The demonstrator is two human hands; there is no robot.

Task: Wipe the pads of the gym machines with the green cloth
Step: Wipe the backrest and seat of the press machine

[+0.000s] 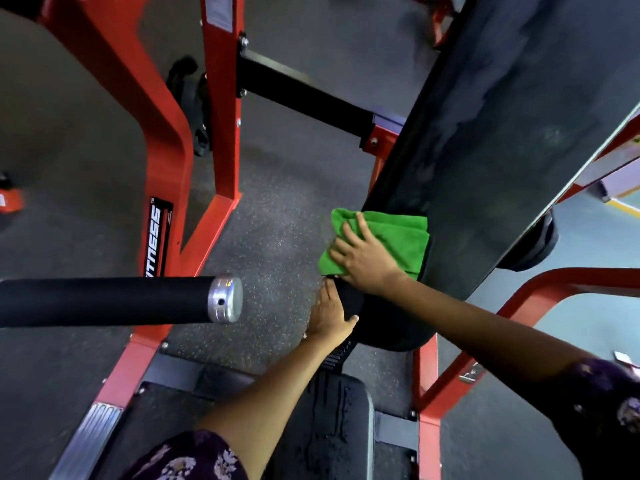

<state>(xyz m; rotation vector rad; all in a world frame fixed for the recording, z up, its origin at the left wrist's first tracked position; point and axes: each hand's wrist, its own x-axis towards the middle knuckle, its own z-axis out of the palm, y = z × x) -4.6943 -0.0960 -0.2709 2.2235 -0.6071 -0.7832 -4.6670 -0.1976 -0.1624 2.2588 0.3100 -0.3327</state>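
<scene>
Right hand (367,261): our fingers spread flat on the green cloth (388,237), pressing it to the back pad (502,133) for wiping
Left hand (330,317): just below, fingers straight, thumb hooked over the pad's lower edge; bracing, we judge

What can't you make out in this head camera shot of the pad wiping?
- Pad surface beneath the green cloth: covered by the cloth and right hand.
- Left hand fingertips: hidden behind the pad's lower edge.
- Pad's top end: cut off by the upper frame edge.
- Frame label: lettering partly cut, only partly readable.
- Far background: blurred.
</scene>
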